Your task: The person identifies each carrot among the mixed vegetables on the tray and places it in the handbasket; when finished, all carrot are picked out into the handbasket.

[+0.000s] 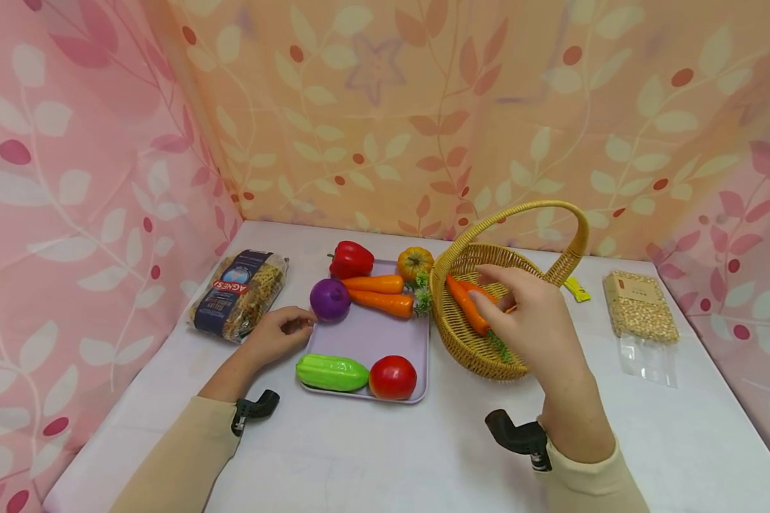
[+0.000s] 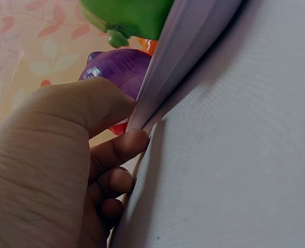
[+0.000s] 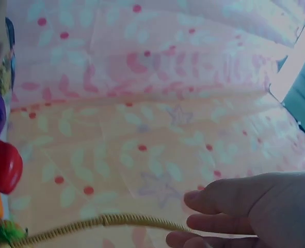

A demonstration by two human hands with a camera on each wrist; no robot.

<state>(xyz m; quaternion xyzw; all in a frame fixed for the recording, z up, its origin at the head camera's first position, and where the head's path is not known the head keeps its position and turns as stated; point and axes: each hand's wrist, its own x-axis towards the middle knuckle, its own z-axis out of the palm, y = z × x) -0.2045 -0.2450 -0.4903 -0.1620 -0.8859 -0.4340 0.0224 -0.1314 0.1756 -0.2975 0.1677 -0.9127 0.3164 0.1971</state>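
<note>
My left hand (image 1: 281, 333) is at the left edge of a lilac tray (image 1: 364, 344), its thumb and forefinger pinching the rim beside a purple onion (image 1: 330, 299). Orange carrots (image 1: 380, 302), a red bell pepper (image 1: 351, 259), a small pumpkin (image 1: 415, 263), a green ribbed vegetable (image 1: 332, 372) and a red tomato (image 1: 393, 377) lie on the tray. Above a wicker basket (image 1: 452, 342) hovers my right hand (image 1: 532, 317), thumb and fingers apart with nothing between them. Orange carrots (image 1: 467, 306) with green tops lie inside the basket, partly hidden by that hand.
A bag of pasta (image 1: 239, 293) lies left of the tray. Right of the basket are a small yellow packet (image 1: 577, 289) and a clear bag of pale grains or beans (image 1: 642, 306). The tall basket handle (image 1: 520, 208) arches up behind my right hand. Patterned cloth walls surround the white table.
</note>
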